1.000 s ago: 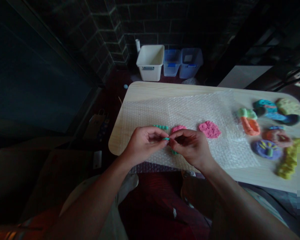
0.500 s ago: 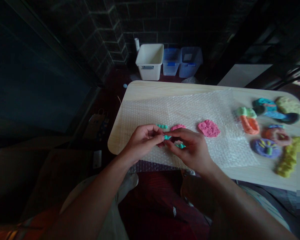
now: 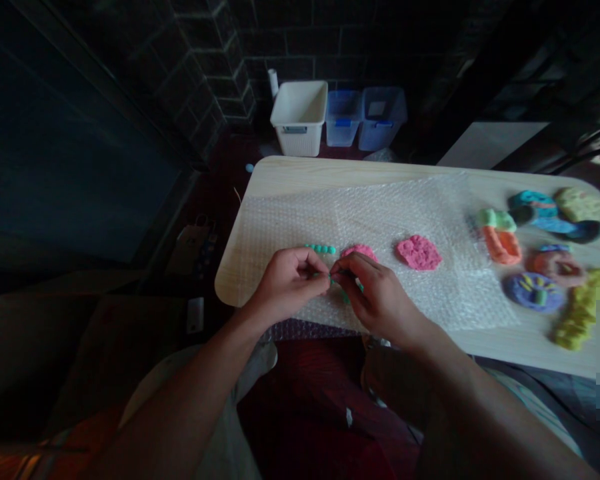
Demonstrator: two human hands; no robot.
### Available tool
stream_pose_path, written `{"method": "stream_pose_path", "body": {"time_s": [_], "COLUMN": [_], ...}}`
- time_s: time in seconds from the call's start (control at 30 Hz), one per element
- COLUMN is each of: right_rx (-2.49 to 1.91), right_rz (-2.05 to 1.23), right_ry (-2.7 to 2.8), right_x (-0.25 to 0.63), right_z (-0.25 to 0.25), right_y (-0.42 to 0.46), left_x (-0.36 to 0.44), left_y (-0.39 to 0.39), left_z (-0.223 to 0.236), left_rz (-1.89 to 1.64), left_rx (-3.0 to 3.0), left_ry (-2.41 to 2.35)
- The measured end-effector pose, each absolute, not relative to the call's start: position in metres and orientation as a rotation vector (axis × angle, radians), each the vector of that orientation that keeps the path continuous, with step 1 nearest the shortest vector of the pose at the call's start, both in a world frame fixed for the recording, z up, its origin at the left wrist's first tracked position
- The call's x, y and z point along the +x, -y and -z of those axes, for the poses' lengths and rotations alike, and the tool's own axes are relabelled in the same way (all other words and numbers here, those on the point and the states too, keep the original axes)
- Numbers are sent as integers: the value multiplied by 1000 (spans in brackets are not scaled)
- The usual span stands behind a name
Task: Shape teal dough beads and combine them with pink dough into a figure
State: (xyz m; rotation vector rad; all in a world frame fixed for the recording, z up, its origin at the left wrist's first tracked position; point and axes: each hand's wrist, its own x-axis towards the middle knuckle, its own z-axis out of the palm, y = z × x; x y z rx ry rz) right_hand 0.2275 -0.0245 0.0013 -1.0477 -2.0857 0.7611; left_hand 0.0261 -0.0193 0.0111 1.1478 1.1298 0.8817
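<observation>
My left hand [image 3: 289,280] and my right hand [image 3: 375,297] meet fingertip to fingertip over the near edge of a bubble wrap sheet [image 3: 380,220]. Both pinch a small teal clay piece [image 3: 336,279] between them; more teal clay shows under my right fingers. Just beyond my left hand lies a short row of teal clay beads [image 3: 321,249]. A pink clay lump [image 3: 359,251] sits behind my right fingers, partly hidden. A second, flat pink clay piece [image 3: 419,252] lies further right on the wrap.
The light wooden table [image 3: 330,173] carries several coloured clay models at the right: orange [image 3: 501,245], purple [image 3: 533,291], yellow-green [image 3: 577,317], blue [image 3: 545,213]. On the floor beyond stand a white bin [image 3: 300,117] and two blue bins [image 3: 365,117]. Dark brick wall behind.
My hands have drawn closer together and the fingertips now pinch tight. The teal piece that showed in my right palm half a second ago is mostly covered. The camera has tilted a little.
</observation>
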Motion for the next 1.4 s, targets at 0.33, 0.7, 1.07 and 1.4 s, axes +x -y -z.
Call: {"method": "stream_pose_path", "body": {"time_s": [0.33, 0.7, 1.07, 1.4], "right_rx": [-1362, -1293, -1202, -1226], "right_rz": [-962, -1131, -1122, -1167], "right_ry": [1293, 1165, 1216, 1186], "right_x": [280, 268, 284, 280], "right_z": [5, -4, 5, -11], "right_y": [-5, 7, 8, 11], "left_x": [-18, -19, -17, -6], "left_y": [-6, -4, 11, 26], "left_z": [-4, 17, 14, 2], "left_rz": [-1207, -752, -570, -646], "left_rx": [1269, 2018, 2175, 2228], "left_ry": [-1412, -1576, -1550, -1578]}}
